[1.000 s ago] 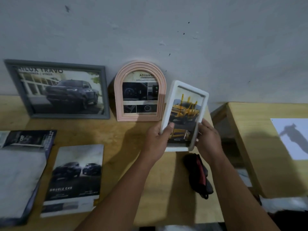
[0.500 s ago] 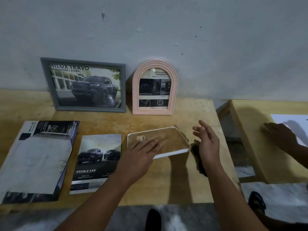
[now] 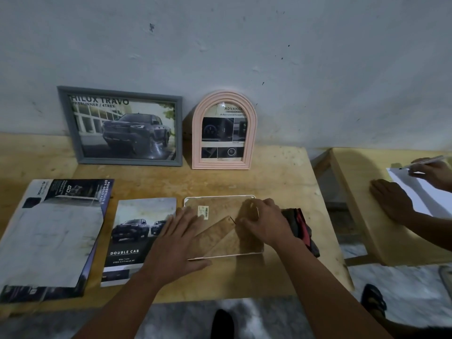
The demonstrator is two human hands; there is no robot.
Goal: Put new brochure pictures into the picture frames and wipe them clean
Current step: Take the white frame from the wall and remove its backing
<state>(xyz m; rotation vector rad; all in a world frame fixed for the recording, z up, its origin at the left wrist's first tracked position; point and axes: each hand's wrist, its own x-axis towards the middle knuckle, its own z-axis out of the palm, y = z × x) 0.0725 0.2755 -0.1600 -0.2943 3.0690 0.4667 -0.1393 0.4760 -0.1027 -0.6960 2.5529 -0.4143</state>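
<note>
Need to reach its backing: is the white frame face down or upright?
Face down: the white rectangular frame lies flat on the table, brown backing and barcode sticker up.

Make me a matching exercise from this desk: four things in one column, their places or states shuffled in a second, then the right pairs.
Things:
1. grey frame
2. pink arched frame
3. white frame
4. Double Cab brochure

Places or states:
A. lies face down under both hands
B. lies flat, left of the face-down frame
C. stands against the wall, far left
D. stands against the wall, holds dashboard pictures

Pairs: 1-C, 2-D, 3-A, 4-B
</note>
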